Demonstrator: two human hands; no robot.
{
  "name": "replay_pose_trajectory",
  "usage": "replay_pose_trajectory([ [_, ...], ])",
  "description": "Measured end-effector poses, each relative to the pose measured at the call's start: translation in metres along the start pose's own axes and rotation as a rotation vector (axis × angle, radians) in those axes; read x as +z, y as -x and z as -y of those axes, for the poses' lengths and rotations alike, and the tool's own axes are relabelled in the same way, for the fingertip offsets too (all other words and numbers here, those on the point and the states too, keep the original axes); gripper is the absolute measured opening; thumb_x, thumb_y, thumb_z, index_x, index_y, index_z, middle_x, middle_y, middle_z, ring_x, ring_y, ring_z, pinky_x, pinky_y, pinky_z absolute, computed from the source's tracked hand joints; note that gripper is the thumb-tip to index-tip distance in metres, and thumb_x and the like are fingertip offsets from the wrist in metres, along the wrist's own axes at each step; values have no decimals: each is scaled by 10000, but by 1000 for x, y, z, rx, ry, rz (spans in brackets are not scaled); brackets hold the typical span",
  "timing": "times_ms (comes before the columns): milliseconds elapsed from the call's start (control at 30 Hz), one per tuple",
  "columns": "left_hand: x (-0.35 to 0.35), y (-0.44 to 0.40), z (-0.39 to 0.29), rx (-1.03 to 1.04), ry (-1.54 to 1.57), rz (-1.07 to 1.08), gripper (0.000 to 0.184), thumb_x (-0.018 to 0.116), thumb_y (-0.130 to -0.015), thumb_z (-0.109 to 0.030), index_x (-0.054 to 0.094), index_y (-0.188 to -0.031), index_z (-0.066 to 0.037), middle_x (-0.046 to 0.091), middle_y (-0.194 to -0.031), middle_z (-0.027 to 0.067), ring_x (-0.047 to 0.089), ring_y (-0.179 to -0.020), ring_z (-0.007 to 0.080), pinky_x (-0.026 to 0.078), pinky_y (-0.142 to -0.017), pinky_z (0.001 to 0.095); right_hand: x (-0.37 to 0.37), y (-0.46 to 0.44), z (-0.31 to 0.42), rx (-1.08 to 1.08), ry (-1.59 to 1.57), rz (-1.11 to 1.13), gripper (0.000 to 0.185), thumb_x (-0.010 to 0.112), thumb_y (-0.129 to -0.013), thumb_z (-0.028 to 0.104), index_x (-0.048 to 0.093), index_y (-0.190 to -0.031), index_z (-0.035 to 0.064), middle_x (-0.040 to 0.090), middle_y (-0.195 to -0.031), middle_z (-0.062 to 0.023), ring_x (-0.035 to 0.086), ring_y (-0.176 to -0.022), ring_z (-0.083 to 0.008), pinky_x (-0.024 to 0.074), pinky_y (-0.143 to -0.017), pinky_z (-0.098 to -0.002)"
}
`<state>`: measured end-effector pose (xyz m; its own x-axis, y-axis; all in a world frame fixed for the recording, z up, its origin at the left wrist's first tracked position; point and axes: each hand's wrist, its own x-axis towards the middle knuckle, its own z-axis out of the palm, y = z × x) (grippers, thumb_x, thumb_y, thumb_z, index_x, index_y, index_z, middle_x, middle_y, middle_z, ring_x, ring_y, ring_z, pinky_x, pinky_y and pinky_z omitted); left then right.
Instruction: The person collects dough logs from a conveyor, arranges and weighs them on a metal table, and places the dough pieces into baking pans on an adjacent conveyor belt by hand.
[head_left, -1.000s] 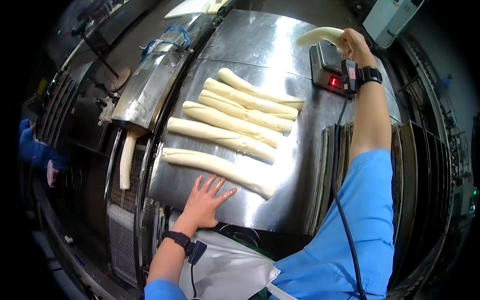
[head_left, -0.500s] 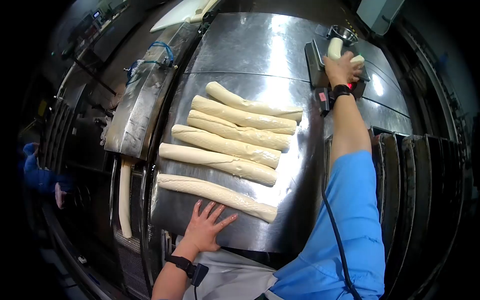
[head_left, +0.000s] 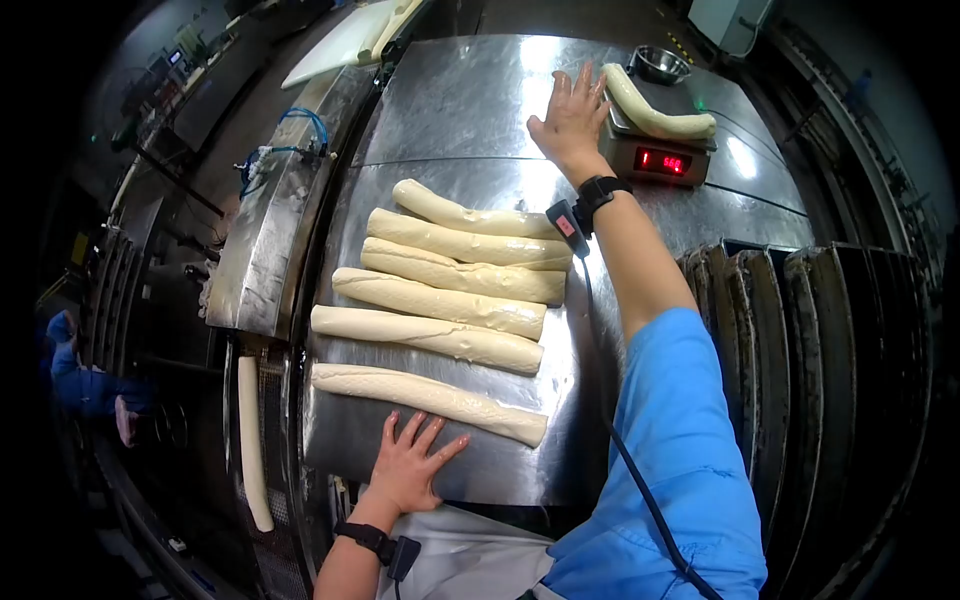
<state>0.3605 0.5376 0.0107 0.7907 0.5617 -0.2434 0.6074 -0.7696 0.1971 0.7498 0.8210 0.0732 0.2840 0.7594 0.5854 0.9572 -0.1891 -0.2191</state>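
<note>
Several long pale dough logs lie side by side on the steel table point(head_left: 450, 110); the nearest dough log point(head_left: 430, 398) sits a little apart from the others. My left hand point(head_left: 408, 468) rests flat by that log with fingers spread, its fingertips close to the log's lower side. My right hand point(head_left: 575, 120) is open above the table, left of the digital scale point(head_left: 640, 160), and holds nothing. On the scale lies a curved dough piece point(head_left: 650, 112), bent in the middle, and the red display is lit.
A small steel bowl point(head_left: 662, 66) stands behind the scale. At the left, another dough strip point(head_left: 252, 440) lies on a mesh conveyor point(head_left: 275, 520) below a metal machine point(head_left: 270, 230). Dark metal pans point(head_left: 770, 340) stand at the right. A person in blue point(head_left: 90, 385) is at far left.
My right hand has let go of the dough on the scale and moved left, uncovering the display. The strip on the conveyor has shifted toward me. My left hand stays by the nearest log.
</note>
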Motion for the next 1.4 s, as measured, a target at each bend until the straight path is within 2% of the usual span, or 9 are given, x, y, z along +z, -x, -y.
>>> replay_pose_trajectory([
  [433,-4,6,2,-7,27,54,1011,778,-548,-381,297,-1437,-413,367,-1467,87,316,-1365,308,170,-1088,615,-34,-14,-93,470,88,244,495,723,-667,325,638,-1042,13,644,-1088,-166,561,-1059,-356,462,-880,-563],
  [533,-9,9,2,22,58,-5,943,772,-545,-424,383,-1403,-379,407,-1426,111,355,-1324,358,191,-1066,625,-9,-34,-95,358,-349,314,438,729,-686,334,649,-938,-14,665,-795,-150,616,-730,-379,493,-739,-511],
  [700,-10,11,3,17,62,-19,935,764,-559,-387,375,-1408,-381,391,-1445,96,326,-1348,340,187,-1077,617,-12,-67,-63,681,-1627,272,390,748,-786,214,596,-1117,74,525,-1067,-60,521,-995,-209,509,-800,-416],
  [800,-10,12,3,-6,73,14,997,761,-567,-331,294,-1445,-395,303,-1507,69,249,-1400,296,163,-1104,603,2,-76,-28,358,-1501,-136,514,722,-804,158,515,-1266,71,529,-1137,-83,533,-1000,-188,476,-870,-340],
  [867,-9,14,2,6,80,-30,976,748,-576,-327,305,-1442,-391,293,-1515,55,227,-1411,287,160,-1111,595,-13,-61,19,83,-1478,183,837,756,-745,140,297,-1437,39,529,-1215,-152,539,-1068,-263,463,-880,-403],
  [933,-3,15,3,10,73,-99,959,756,-564,-356,340,-1427,-386,334,-1489,64,269,-1387,302,176,-1100,601,-31,-28,78,240,-1258,682,785,761,-733,208,382,-1403,58,543,-1255,-173,540,-1097,-236,446,-926,-372],
  [1100,3,23,-1,-36,45,-186,907,737,-575,-366,379,-1409,-370,368,-1464,76,290,-1374,315,179,-1092,615,-9,135,205,-464,-716,1114,748,695,-743,513,506,-1294,44,384,-1389,-283,361,-1299,-414,295,-1080,-482],
  [1233,30,42,-6,-234,43,-135,814,689,-655,-240,390,-1411,-265,322,-1484,124,240,-1399,320,145,-1120,579,-41,246,243,-769,-63,932,903,656,-712,622,374,-1411,123,135,-1532,-232,37,-1398,-499,40,-1090,-648],
  [1400,24,177,21,-582,123,-629,637,673,-663,-87,522,-1280,-118,456,-1355,180,406,-1273,374,324,-1059,496,-62,257,182,-597,-128,683,988,767,-656,403,269,-1454,105,291,-1475,-182,271,-1360,-389,198,-1066,-631],
])
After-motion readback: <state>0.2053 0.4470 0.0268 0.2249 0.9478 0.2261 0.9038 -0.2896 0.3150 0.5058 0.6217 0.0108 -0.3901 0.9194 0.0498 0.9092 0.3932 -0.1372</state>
